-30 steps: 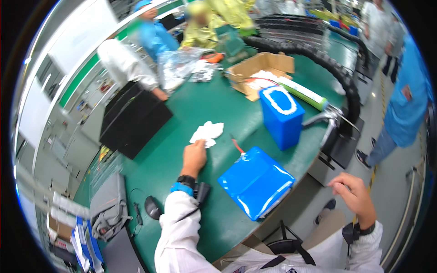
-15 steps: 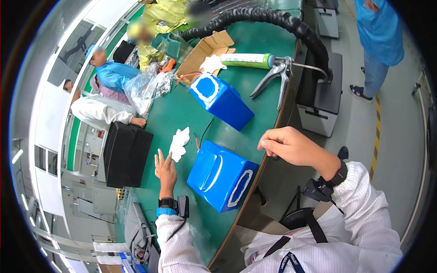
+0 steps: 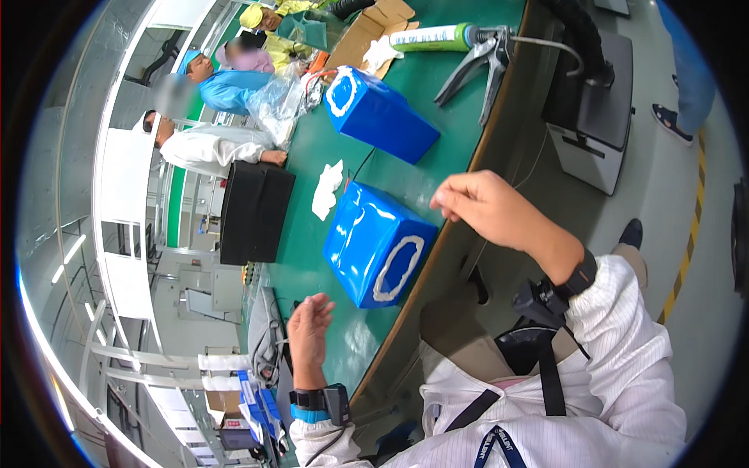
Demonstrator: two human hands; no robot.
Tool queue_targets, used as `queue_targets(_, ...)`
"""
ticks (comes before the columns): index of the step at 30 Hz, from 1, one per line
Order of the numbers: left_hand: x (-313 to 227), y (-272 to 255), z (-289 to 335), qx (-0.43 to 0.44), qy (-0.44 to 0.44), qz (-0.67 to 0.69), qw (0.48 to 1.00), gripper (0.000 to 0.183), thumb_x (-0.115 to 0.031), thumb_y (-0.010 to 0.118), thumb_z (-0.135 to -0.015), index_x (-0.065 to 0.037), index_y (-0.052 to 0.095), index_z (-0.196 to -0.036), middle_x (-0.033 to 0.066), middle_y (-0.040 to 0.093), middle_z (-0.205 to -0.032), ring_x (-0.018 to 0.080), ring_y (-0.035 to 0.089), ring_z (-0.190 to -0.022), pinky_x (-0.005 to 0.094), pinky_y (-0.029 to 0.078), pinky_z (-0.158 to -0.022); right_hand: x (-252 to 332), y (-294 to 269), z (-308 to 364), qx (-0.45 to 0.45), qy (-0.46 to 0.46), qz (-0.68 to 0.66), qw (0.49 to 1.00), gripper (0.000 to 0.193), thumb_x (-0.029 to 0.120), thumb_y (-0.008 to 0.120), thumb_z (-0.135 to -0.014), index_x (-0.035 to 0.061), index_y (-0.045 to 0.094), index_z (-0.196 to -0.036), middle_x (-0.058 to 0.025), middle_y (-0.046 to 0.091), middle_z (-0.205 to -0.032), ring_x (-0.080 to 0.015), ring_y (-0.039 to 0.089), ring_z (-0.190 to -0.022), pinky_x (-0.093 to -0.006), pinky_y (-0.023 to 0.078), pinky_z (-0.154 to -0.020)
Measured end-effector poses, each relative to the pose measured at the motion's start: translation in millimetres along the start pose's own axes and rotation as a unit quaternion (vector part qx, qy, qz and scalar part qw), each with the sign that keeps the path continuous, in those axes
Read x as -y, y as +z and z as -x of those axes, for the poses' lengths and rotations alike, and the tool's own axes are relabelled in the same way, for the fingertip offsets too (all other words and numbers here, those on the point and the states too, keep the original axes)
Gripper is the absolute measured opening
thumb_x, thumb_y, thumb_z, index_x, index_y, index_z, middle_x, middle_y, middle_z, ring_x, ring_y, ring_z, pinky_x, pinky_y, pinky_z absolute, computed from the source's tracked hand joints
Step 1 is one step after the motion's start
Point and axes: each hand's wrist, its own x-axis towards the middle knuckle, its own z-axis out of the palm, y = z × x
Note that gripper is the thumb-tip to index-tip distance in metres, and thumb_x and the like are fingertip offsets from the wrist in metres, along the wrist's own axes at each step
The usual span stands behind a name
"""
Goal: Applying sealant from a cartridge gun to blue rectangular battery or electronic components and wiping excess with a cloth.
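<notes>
My right hand hovers at the table's edge, thumb and fingertips drawn together with nothing seen between them. The nearer blue shrink-wrapped pack lies just left of it, touched by neither hand. A white bead of sealant forms an oval ring on its near end. My left hand is raised to the left of this pack, fingers loosely bent and empty. Farther back lies a second blue pack, with a white ring on its end and a red wire. Crumpled white tissue sits beside the nearer pack.
A caulking gun with a green-and-white tube lies at the far right of the green table. Behind it are a cardboard box and clear plastic film. A black box stands left. Co-workers are along the far side.
The view has turned, shifting the packs upward in the picture. My left hand has drawn back from the tissue toward me, its spread fingers now bent. My right hand stays near the table's edge.
</notes>
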Motion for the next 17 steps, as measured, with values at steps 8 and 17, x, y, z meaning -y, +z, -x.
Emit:
queue_targets(8, -7, 62, 1, 0.125, -0.198, 0.142, 0.962, 0.063, -0.058, 0.040, -0.092, 0.000, 0.056, -0.111, 0.0106, 0.062, -0.102, 0.0208, 0.057, -0.093, 0.0309, 0.045, -0.081, -8, 32, -58, 0.001, -0.014, 0.120, 0.993, 0.050, 0.041, 0.047, -0.094, -0.0058, 0.063, -0.091, -0.0186, 0.065, -0.080, -0.0238, 0.064, -0.076, -0.0336, 0.049, -0.071)
queue_targets(17, -8, 82, -17, 0.086, -0.216, 0.106, 0.967, 0.082, -0.072, 0.039, -0.083, -0.004, 0.046, -0.129, 0.0089, 0.051, -0.128, 0.0221, 0.039, -0.119, 0.0402, 0.026, -0.102, 5, 49, -77, 0.172, 0.118, -0.052, 0.977, 0.059, 0.048, 0.042, -0.094, 0.0047, 0.046, -0.133, -0.0164, 0.054, -0.127, -0.0252, 0.050, -0.120, -0.0333, 0.036, -0.101)
